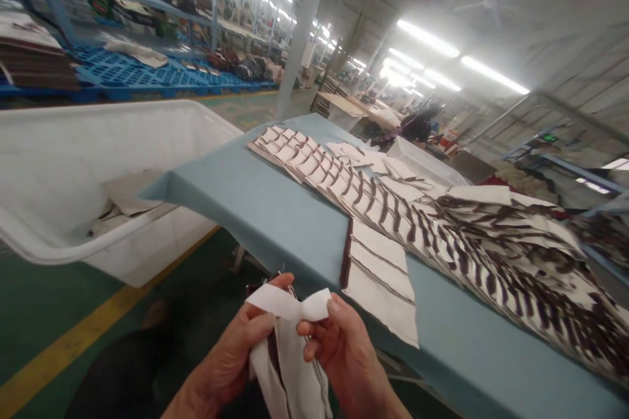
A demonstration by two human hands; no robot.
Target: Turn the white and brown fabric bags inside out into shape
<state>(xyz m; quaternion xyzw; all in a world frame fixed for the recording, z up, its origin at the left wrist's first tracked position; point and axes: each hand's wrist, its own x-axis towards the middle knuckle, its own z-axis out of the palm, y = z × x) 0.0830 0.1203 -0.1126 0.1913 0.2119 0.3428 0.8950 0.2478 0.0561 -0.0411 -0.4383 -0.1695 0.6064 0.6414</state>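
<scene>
My left hand (246, 337) is closed around the top of a bundle of cream fabric pieces with dark brown edges (292, 360), which hangs down below it. Across the top of the bundle lies a white paper strip (280, 301), bent near its middle. The thumb and fingers of my right hand (339, 334) pinch the strip's right end. Just beyond my hands, a few cream pieces with a brown edge (378, 262) lie overlapping on the blue-grey table (221, 190). The lower end of the bundle runs out of view.
A long row of overlapping cream and brown pieces (363, 190) runs along the table, with looser heaps (521, 222) behind it. At the left stands a large white bin (113, 255) with fabric inside. Blue racks and pallets (113, 69) stand farther back. A person (417, 124) is in the distance.
</scene>
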